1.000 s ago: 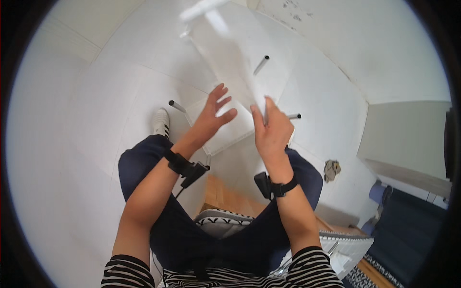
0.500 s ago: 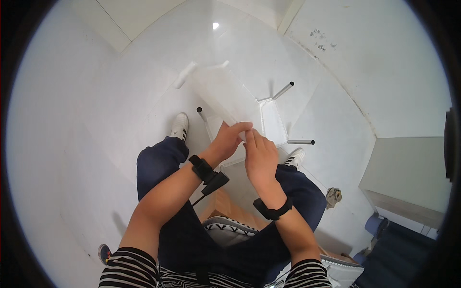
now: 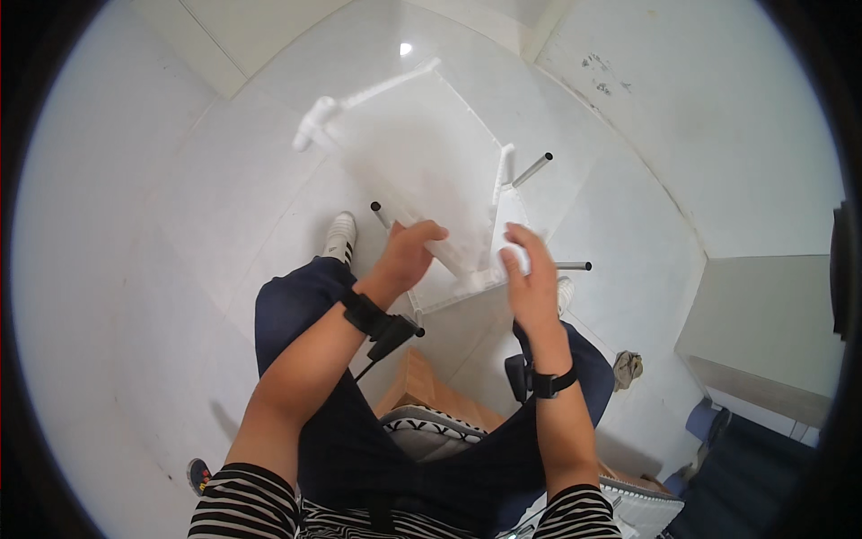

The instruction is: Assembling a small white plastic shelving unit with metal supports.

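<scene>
A white, blurred panel (image 3: 413,135) with raised edges and rounded white corner pieces (image 3: 314,124) is tilted up in front of me. My left hand (image 3: 409,254) is closed on its near left edge, thumb on top. Off the near right corner of the panel, my right hand (image 3: 533,278) is lifted with thumb and fingers apart, holding nothing. Beneath the panel is a white piece (image 3: 453,289) with ribbed edges, partly hidden. Silver metal legs with dark tips, such as this leg (image 3: 533,169), stick out around it.
My two white shoes flank the white pieces, the left shoe (image 3: 340,236) in plainer sight. Under me is a wooden seat (image 3: 413,377) with a patterned cushion. A crumpled brown cloth (image 3: 628,369) lies on the floor at right, and a dark blue chair (image 3: 745,476) stands beyond it.
The panel has swung round and opened out to face me more. My right hand has let go of its edge and moved right, while my left hand keeps its hold.
</scene>
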`<state>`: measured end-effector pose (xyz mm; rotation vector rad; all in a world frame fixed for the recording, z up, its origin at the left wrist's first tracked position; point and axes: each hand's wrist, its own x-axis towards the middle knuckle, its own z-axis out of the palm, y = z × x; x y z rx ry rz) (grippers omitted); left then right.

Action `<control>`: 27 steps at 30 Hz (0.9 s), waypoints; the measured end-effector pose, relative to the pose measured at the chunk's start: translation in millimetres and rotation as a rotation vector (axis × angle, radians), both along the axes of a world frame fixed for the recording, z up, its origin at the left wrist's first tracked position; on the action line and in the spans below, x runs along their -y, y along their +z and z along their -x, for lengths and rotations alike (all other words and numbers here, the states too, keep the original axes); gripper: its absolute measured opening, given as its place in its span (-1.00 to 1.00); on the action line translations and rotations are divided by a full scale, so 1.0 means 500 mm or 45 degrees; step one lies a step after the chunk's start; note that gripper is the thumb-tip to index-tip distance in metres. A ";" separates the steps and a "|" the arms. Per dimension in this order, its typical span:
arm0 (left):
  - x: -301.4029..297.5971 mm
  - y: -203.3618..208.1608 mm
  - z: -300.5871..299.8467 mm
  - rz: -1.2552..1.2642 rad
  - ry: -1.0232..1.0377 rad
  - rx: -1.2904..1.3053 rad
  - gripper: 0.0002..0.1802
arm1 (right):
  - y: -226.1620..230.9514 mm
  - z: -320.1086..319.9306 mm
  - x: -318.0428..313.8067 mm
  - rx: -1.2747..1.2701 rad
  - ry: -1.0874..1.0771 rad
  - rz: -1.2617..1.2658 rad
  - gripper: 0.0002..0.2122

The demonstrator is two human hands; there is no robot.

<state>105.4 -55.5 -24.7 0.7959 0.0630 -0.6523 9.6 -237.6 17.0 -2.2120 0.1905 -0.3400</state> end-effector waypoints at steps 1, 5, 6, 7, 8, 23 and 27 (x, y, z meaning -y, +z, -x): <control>-0.017 -0.007 -0.010 0.036 -0.020 -0.004 -0.56 | -0.002 -0.001 0.022 -0.004 -0.010 0.002 -0.62; -0.063 0.025 -0.027 0.059 -0.136 -0.044 -0.41 | -0.040 0.000 0.094 -0.208 -0.343 -0.278 -0.57; -0.077 0.041 -0.027 0.046 -0.153 -0.032 -0.38 | -0.054 -0.001 0.103 -0.223 -0.407 -0.316 -0.52; -0.086 0.045 -0.026 0.052 -0.176 -0.046 -0.38 | -0.073 -0.001 0.116 -0.233 -0.432 -0.310 -0.52; -0.094 0.046 -0.026 0.101 -0.165 -0.071 -0.34 | -0.093 -0.002 0.129 -0.271 -0.548 -0.405 -0.48; -0.091 -0.016 -0.004 -0.113 -0.144 -0.465 -0.30 | -0.137 0.055 0.217 -0.034 -0.817 -1.868 -0.83; -0.103 -0.023 -0.006 -0.148 -0.115 -0.459 -0.35 | -0.133 0.057 0.198 -0.074 -0.773 -1.947 -0.79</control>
